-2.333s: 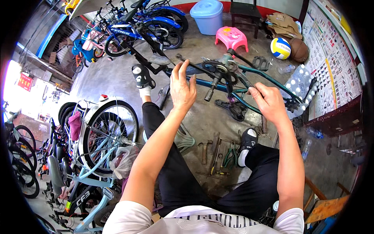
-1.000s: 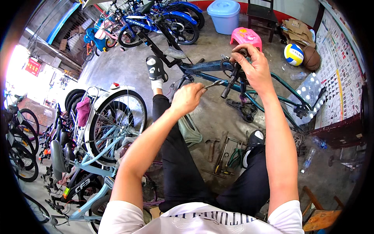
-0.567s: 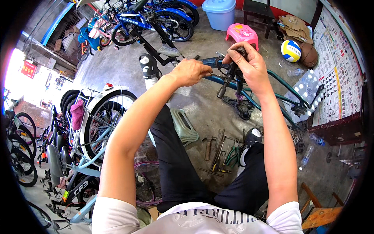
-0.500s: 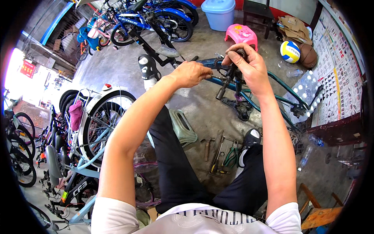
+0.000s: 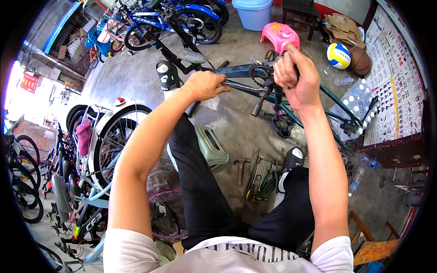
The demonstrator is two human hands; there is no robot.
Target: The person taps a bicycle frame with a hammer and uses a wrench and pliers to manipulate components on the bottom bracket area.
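A dark teal bicycle frame [image 5: 239, 70] without wheels stands in front of me, its chainring [image 5: 261, 75] and crank area between my hands. My left hand [image 5: 205, 86] is closed over the frame's lower tube, left of the chainring. Raised just right of the chainring, my right hand [image 5: 298, 79] is closed, with a dark piece partly showing in it; the fingers hide what it is. Below the chainring, a dark metal tool or part with a cylindrical end [image 5: 257, 108] sticks out toward me. A pedal [image 5: 271, 56] shows beyond the crank.
Between my feet lie a hammer [image 5: 240, 172], green-handled pliers [image 5: 271, 181] and other tools. A pale green stool [image 5: 211, 148] stands by my left leg. Parked bicycles crowd the left; a pink stool [image 5: 280, 36], blue bucket [image 5: 254, 16] and volleyball [image 5: 338, 56] lie farther off.
My left hand has slid left along the frame. My right hand has moved slightly right and its fingers have curled into a fist, leaving the chainring more exposed. The view has shifted slightly.
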